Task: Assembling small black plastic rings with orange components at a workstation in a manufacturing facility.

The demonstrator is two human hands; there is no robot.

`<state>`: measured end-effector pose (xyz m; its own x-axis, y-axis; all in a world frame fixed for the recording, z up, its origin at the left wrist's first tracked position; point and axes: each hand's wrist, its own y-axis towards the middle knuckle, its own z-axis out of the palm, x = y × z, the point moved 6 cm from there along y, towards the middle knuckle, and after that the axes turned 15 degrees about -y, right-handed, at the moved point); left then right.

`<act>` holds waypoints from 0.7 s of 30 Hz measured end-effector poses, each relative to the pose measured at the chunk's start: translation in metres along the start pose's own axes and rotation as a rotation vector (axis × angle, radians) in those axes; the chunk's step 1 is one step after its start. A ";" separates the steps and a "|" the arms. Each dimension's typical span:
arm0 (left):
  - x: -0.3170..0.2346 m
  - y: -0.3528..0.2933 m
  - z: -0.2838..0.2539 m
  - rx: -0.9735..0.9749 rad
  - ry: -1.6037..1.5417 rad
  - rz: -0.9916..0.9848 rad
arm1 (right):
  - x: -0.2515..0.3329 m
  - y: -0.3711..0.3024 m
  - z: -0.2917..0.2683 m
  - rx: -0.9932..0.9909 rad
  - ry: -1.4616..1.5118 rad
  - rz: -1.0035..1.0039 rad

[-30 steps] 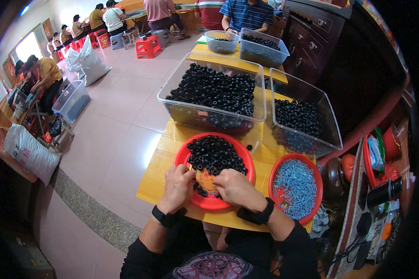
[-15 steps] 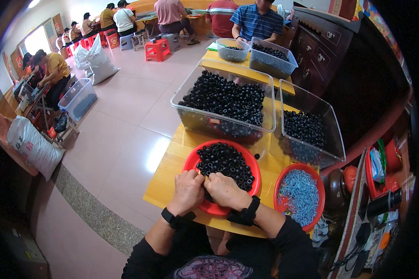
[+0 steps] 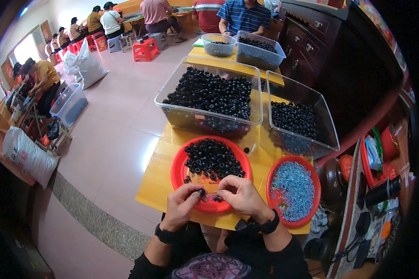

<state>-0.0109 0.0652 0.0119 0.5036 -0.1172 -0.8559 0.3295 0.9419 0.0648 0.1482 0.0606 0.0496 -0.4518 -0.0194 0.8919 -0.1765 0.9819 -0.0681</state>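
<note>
My left hand (image 3: 184, 204) pinches a small black ring-shaped piece (image 3: 201, 191) between thumb and fingertips, over the near side of a round red tray (image 3: 176, 169). Beside it, my right hand (image 3: 241, 196) is closed in a pinch above the tray's near right part; whatever its fingertips hold is too small to make out. A heap of black ring-shaped pieces (image 3: 214, 158) fills the far half of the tray. Some of the tray's patterned bottom shows between the heap and my hands. To the right, a red bowl (image 3: 269, 186) holds many small pale-blue pieces (image 3: 293, 190).
Clear plastic bins (image 3: 209, 118) (image 3: 302, 144) of black pieces stand beyond on the yellow table (image 3: 153, 186). One loose black piece (image 3: 246, 150) lies beside the tray. Across the table sits a person in a blue shirt (image 3: 245, 18). A dark cabinet (image 3: 307, 44) stands at the right.
My hands were close together at the heap's near edge; they have moved apart and toward me. The black piece in my left fingers now shows. The view has shifted slightly.
</note>
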 end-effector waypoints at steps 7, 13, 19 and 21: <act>0.020 -0.015 0.010 0.012 -0.161 -0.096 | 0.025 -0.025 -0.001 -0.275 -0.252 -0.241; 0.018 -0.019 0.017 -0.010 -0.131 -0.069 | 0.022 -0.031 0.008 -0.319 -0.236 -0.268; 0.011 -0.022 0.021 -0.049 0.054 -0.025 | 0.021 -0.033 0.012 -0.318 -0.277 -0.208; 0.008 -0.021 0.022 -0.056 0.049 0.007 | 0.019 -0.033 0.014 -0.324 -0.291 -0.249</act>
<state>0.0043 0.0376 0.0149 0.4653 -0.0959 -0.8799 0.2803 0.9589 0.0437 0.1331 0.0249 0.0628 -0.6636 -0.2671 0.6988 -0.0499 0.9478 0.3149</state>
